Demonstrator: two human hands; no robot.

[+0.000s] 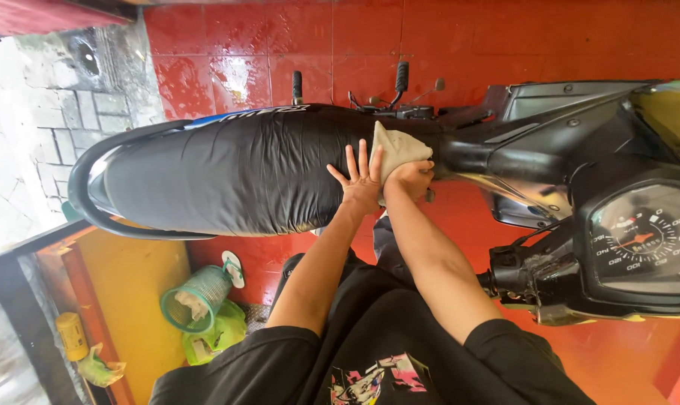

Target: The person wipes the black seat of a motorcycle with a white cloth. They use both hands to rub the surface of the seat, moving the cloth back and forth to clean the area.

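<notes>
I'd keep my left hand [361, 182] flat, fingers spread, bracing the black scooter seat [235, 169]; right hand [409, 178] bunched on the beige cloth [400, 150] beside it, wiping with steady, even pressure.

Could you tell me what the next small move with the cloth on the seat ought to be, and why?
Probably draw the right hand with the beige cloth along the black seat toward its rear end. The cloth is bunched at the front end of the seat, near the handlebar side, and the long stretch behind it lies uncovered. The left hand lies flat with fingers spread beside the cloth and can steady the seat.
</notes>
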